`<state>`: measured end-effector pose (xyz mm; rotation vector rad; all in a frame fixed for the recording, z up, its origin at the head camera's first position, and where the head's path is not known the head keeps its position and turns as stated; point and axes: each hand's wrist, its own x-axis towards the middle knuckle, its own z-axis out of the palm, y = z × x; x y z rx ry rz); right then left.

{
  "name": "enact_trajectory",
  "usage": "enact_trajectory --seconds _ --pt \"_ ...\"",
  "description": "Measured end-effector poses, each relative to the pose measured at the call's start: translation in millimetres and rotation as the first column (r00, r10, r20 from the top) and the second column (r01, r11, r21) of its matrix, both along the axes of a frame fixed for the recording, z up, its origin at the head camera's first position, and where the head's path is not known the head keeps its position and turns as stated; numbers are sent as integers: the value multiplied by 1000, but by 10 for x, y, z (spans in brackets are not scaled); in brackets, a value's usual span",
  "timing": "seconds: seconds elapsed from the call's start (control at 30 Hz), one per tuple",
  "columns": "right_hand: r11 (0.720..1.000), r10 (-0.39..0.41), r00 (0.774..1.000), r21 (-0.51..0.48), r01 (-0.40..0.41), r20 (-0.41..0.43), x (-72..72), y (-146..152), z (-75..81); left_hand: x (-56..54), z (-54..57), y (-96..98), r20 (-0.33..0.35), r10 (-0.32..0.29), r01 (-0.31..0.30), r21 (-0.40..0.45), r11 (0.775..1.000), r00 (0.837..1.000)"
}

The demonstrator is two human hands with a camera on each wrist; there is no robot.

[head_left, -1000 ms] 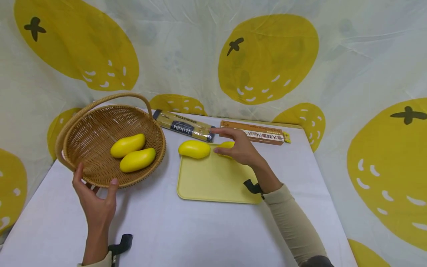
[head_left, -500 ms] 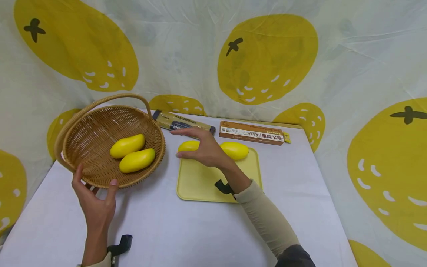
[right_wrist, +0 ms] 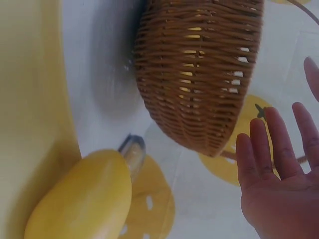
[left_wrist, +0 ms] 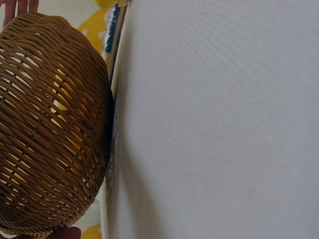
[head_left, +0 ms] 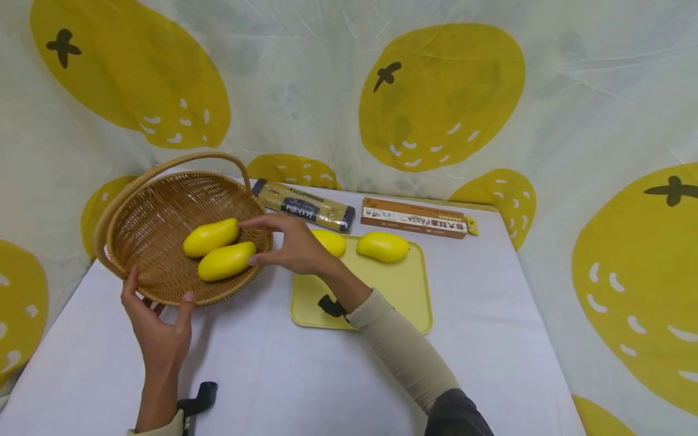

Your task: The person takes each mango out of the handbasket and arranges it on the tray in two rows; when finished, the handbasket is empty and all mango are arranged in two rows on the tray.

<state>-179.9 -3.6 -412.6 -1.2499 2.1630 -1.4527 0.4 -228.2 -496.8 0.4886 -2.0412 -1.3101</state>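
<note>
My left hand [head_left: 160,333] grips the near rim of a brown wicker basket [head_left: 149,242], which tilts towards me. Inside it two yellow mangoes, a farther one [head_left: 211,237] and a nearer one [head_left: 226,261], lie side by side. At the basket's right rim my right hand [head_left: 297,245] reaches in with thumb and fingers spread, fingertips right by the mangoes' right ends. The right wrist view has its fingers [right_wrist: 279,139] fairly straight. Two more mangoes, one at right [head_left: 383,246] and one partly behind my right hand [head_left: 331,242], lie along the far side of a pale yellow tray [head_left: 360,297].
Behind the tray lie a spaghetti packet [head_left: 305,206] and a brown pasta box [head_left: 414,218], with a small yellow item [head_left: 472,226] at the box's right end. The basket's arched handle [head_left: 174,160] rises over its far side. A fruit-print curtain [head_left: 305,91] hangs behind the white-covered table [head_left: 262,375].
My right hand has moved left from over the tray's mangoes to the basket's right rim, uncovering the right mango. The left hand and basket have stayed in place.
</note>
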Motion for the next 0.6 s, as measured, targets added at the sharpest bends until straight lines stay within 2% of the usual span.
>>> enact_trajectory --seconds 0.27,0.4,0.5,0.6 --pt "996 25 1000 82 -25 -3 21 -279 -10 -6 -5 -11 -2 -5 5 -2 1000 1000" --pt "990 72 996 128 -66 -46 -5 -427 -16 -6 -3 -7 10 -1 1 3 1000 1000" --pt "980 112 991 176 -97 -77 -22 -533 -12 -10 1 -3 20 2 -2 4 1000 1000" --pt "960 140 988 255 -120 -64 -36 -633 4 -12 2 0 25 4 -4 2 1000 1000"
